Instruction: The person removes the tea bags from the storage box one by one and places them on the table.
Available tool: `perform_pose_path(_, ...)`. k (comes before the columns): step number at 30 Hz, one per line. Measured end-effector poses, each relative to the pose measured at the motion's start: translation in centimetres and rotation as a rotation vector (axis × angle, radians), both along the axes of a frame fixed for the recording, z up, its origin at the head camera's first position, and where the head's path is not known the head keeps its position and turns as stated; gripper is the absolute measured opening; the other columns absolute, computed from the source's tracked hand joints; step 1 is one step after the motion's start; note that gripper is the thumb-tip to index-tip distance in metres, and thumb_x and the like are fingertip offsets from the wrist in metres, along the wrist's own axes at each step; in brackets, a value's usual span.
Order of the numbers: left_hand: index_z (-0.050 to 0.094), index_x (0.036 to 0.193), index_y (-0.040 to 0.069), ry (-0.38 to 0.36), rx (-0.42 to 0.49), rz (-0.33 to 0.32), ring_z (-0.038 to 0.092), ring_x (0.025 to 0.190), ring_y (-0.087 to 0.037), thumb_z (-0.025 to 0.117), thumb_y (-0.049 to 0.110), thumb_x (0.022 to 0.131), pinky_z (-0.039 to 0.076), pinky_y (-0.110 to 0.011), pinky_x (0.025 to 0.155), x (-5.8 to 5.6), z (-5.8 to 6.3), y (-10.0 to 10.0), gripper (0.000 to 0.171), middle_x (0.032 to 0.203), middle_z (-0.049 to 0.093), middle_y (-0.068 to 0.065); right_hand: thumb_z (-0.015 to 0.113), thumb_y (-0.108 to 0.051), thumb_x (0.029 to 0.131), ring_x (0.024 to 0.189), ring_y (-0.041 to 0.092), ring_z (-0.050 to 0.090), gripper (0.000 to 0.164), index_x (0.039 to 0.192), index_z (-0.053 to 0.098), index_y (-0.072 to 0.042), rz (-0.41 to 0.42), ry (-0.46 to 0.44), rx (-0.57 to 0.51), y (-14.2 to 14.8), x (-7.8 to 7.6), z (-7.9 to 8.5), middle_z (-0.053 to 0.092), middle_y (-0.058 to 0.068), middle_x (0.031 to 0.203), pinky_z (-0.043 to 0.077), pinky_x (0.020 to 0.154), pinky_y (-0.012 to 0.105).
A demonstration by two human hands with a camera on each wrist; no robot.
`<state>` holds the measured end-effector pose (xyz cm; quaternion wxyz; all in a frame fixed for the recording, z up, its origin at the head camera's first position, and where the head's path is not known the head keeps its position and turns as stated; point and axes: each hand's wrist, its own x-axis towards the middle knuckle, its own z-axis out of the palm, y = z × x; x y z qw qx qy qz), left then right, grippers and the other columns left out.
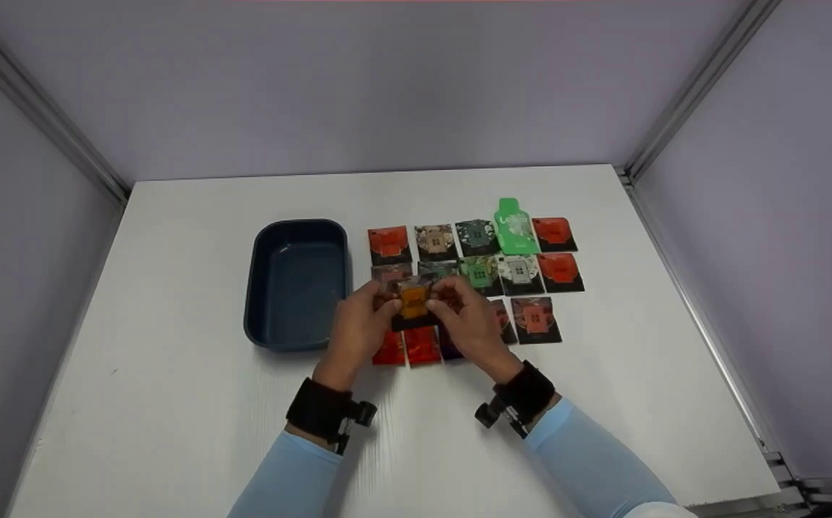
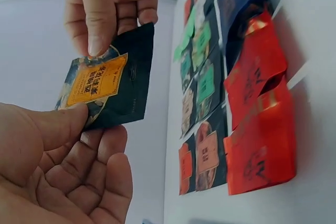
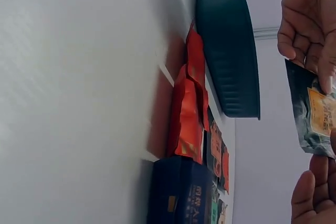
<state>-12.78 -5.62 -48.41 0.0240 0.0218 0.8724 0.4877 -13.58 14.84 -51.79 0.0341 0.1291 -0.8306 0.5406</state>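
Both hands hold a flat, dark tea packet (image 1: 414,306) with an orange-yellow label above the rows of packets. My left hand (image 1: 358,327) pinches one side of it between thumb and fingers. The opposite side is pinched by my right hand (image 1: 475,327). In the left wrist view the packet's label (image 2: 98,81) carries printed Chinese characters, and the packet hangs tilted off the table. Directly beneath the hands lie shiny red packets (image 1: 422,346) and a dark blue packet (image 3: 176,192), partly hidden by the right hand in the head view.
A dark blue rectangular tub (image 1: 297,288) stands left of the packets, close to the left hand. Behind the hands, several flat packets lie in rows, among them a green spouted pouch (image 1: 515,229) and a red-labelled packet (image 1: 536,321). The white table (image 1: 171,403) has walls around it.
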Motion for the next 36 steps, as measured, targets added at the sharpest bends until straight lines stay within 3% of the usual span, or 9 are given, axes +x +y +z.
perform_pose_path(5,0.067,0.116,0.011,-0.011,-0.020,-0.068,0.062,0.074,-0.014,0.067,0.021,0.101,0.048,-0.033,0.067,0.5,-0.7,0.6,0.018,0.095,0.070,-0.001,0.066,-0.020,0.100,0.095,0.019,0.064,0.019,0.118,0.064,-0.015,-0.009,-0.082,-0.097,1.6,0.3,-0.9,0.067,0.002,0.111,0.053,0.081,0.033)
perform_pose_path(7,0.067,0.123,0.012,-0.012,-0.031,-0.075,0.063,0.078,-0.014,0.067,0.021,0.101,0.050,-0.034,0.071,0.6,-1.0,0.6,0.024,0.098,0.070,0.000,0.068,-0.018,0.099,0.096,0.020,0.065,0.019,0.117,0.066,-0.013,-0.047,-0.083,-0.120,3.3,0.2,-1.8,0.068,0.004,0.113,0.053,0.080,0.030)
perform_pose_path(11,0.069,0.120,0.011,-0.021,-0.050,-0.045,0.063,0.082,-0.016,0.067,0.017,0.100,0.052,-0.036,0.076,0.9,-1.2,-0.2,0.021,0.098,0.071,-0.001,0.070,-0.011,0.097,0.096,0.020,0.066,0.018,0.114,0.068,-0.006,-0.173,-0.084,-0.112,8.1,0.2,-2.4,0.070,0.011,0.114,0.054,0.079,0.024)
perform_pose_path(14,0.069,0.110,0.010,-0.038,-0.065,-0.010,0.062,0.080,-0.018,0.067,0.016,0.100,0.052,-0.036,0.074,1.1,-1.1,-1.2,0.012,0.094,0.070,-0.002,0.068,-0.009,0.098,0.094,0.019,0.064,0.016,0.113,0.069,-0.003,-0.262,-0.091,-0.028,12.6,0.0,-2.4,0.070,0.014,0.112,0.054,0.077,0.021)
perform_pose_path(18,0.070,0.107,0.012,-0.044,-0.087,0.032,0.063,0.081,-0.018,0.065,0.018,0.100,0.052,-0.037,0.074,1.1,-1.1,-2.6,0.010,0.094,0.071,-0.002,0.063,-0.009,0.102,0.095,0.020,0.059,0.015,0.115,0.067,-0.002,-0.352,-0.141,0.150,18.3,-0.1,-2.2,0.068,0.017,0.112,0.050,0.072,0.019)
perform_pose_path(22,0.070,0.108,0.011,-0.034,-0.092,0.053,0.065,0.084,-0.019,0.065,0.019,0.100,0.052,-0.038,0.077,1.3,-1.3,-3.7,0.012,0.096,0.072,-0.003,0.056,-0.008,0.104,0.099,0.024,0.055,0.018,0.118,0.065,-0.001,-0.409,-0.213,0.294,22.3,-0.5,-2.2,0.066,0.018,0.115,0.046,0.072,0.023)
perform_pose_path(30,0.070,0.110,0.011,0.002,-0.122,0.065,0.066,0.085,-0.021,0.066,0.016,0.099,0.053,-0.040,0.079,2.2,-1.4,-5.0,0.013,0.096,0.072,-0.004,0.053,-0.008,0.102,0.096,0.032,0.059,0.020,0.116,0.065,0.002,-0.405,-0.249,0.445,24.5,-2.1,-3.1,0.065,0.022,0.109,0.045,0.076,0.035)
perform_pose_path(36,0.072,0.107,0.011,0.004,-0.179,0.011,0.061,0.080,-0.017,0.068,0.015,0.098,0.051,-0.036,0.073,4.0,-1.5,-6.3,0.011,0.093,0.071,-0.002,0.051,-0.009,0.103,0.100,0.035,0.063,0.022,0.117,0.064,0.003,-0.359,-0.246,0.527,23.8,-2.6,-3.9,0.067,0.026,0.115,0.048,0.080,0.042)
